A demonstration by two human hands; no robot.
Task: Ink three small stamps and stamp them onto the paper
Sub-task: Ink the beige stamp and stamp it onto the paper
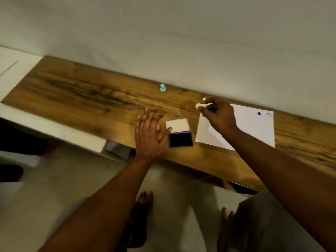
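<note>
A white sheet of paper [252, 128] lies on the wooden table [91, 99], with a purple blot and a faint round stamp mark near its far right corner. My right hand [218, 115] is over the paper's left edge, pinching a small white stamp [199, 106] between its fingertips. An open ink pad [181, 138] with a dark purple surface and a raised white lid sits left of the paper. My left hand [150, 132] rests flat on the table beside the pad, fingers spread, thumb touching the pad's edge. A teal stamp [163, 88] stands upright near the wall.
The table runs along a pale wall. A white surface [14, 70] adjoins the table's left end. My bare feet stand on the pale floor below the front edge.
</note>
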